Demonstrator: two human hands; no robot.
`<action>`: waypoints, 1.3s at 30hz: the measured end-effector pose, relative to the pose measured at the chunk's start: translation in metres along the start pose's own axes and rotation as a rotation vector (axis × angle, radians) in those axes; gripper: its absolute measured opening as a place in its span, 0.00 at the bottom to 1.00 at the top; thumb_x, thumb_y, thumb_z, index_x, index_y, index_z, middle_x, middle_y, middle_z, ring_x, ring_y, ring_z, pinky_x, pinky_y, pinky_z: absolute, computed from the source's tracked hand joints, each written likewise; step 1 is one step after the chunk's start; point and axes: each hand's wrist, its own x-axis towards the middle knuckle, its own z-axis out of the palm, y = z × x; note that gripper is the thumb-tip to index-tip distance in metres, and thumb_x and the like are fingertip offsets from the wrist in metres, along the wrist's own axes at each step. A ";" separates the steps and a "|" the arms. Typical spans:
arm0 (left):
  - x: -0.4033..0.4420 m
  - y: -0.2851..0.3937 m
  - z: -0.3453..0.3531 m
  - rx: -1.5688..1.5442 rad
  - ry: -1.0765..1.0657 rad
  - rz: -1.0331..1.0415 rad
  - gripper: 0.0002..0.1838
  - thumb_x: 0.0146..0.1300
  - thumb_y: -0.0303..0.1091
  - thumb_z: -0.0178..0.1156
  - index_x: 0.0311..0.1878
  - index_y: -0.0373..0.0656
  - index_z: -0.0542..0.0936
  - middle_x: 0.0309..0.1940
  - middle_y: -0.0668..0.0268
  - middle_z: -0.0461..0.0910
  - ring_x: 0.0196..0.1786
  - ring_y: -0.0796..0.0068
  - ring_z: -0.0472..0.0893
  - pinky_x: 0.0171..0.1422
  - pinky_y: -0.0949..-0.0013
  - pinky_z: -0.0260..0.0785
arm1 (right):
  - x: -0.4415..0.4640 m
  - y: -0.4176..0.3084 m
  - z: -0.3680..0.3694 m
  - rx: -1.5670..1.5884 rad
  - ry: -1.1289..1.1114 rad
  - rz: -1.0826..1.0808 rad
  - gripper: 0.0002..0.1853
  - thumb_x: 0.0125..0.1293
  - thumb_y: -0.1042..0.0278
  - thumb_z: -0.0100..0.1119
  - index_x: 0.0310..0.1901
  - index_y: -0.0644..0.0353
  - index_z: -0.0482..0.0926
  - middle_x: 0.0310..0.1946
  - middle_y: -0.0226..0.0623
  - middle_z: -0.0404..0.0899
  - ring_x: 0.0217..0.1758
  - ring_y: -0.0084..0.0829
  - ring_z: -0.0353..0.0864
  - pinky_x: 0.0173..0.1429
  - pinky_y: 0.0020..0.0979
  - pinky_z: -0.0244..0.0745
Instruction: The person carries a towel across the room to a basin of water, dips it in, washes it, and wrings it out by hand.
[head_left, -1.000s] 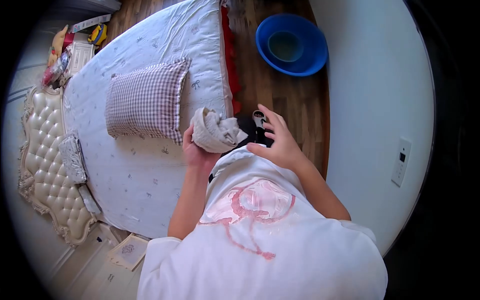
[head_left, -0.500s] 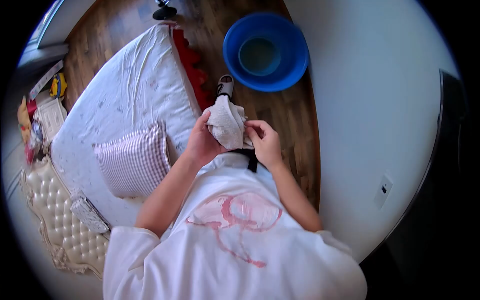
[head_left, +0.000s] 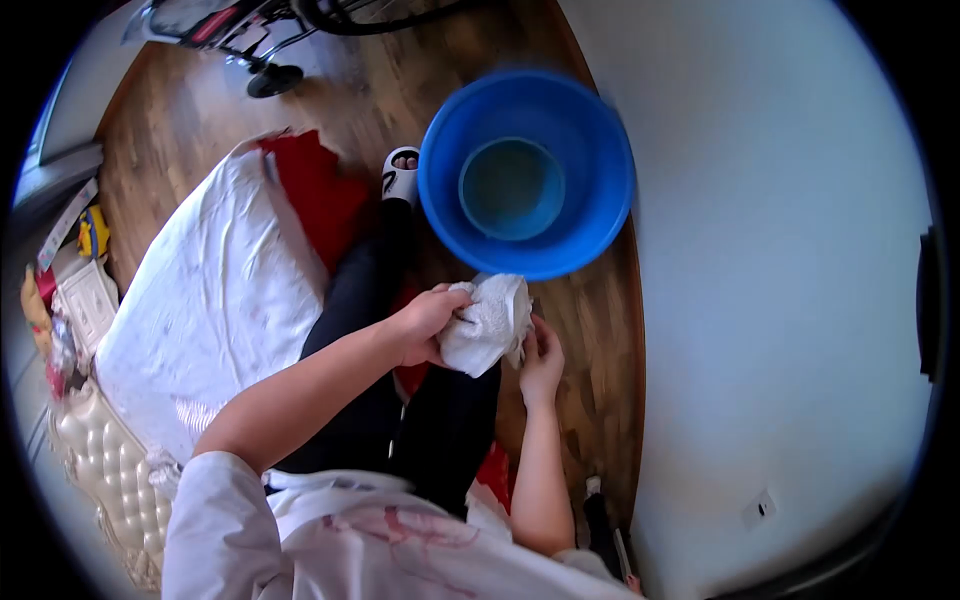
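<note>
White cloth [head_left: 484, 328], bunched, was grasped by the left fingers [head_left: 449, 298]; right fingers [head_left: 549, 342] curled at its opposite edge, their grip unclear. It sat between the two, near the blue basin [head_left: 594, 190].

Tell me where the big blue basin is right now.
In the head view, the blue basin sits on the wooden floor, right of the slippered foot, beside the wall.

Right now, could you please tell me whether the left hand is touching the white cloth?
Touching: the head view shows the left hand gripping the white cloth, its fingers pressed into the folds.
</note>
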 end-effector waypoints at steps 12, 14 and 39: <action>0.207 0.141 -0.032 0.806 -0.004 0.038 0.38 0.67 0.59 0.50 0.68 0.36 0.62 0.72 0.40 0.52 0.66 0.31 0.66 0.52 0.42 0.76 | 0.174 0.098 0.105 0.253 0.319 0.467 0.18 0.72 0.69 0.53 0.61 0.60 0.72 0.51 0.36 0.77 0.44 0.24 0.77 0.45 0.26 0.74; 0.214 0.131 -0.061 1.459 -0.174 0.435 0.37 0.68 0.55 0.51 0.67 0.31 0.61 0.70 0.38 0.57 0.63 0.28 0.68 0.54 0.48 0.76 | 0.181 0.122 0.103 0.108 0.235 0.432 0.19 0.72 0.69 0.53 0.63 0.59 0.70 0.54 0.37 0.75 0.45 0.24 0.77 0.44 0.26 0.74; 0.208 0.023 -0.051 2.651 -0.203 0.284 0.28 0.64 0.39 0.53 0.66 0.38 0.69 0.60 0.45 0.70 0.58 0.36 0.73 0.54 0.25 0.66 | 0.387 0.197 0.223 -0.814 0.071 0.014 0.41 0.57 0.62 0.66 0.71 0.26 0.60 0.77 0.32 0.46 0.75 0.57 0.50 0.72 0.55 0.59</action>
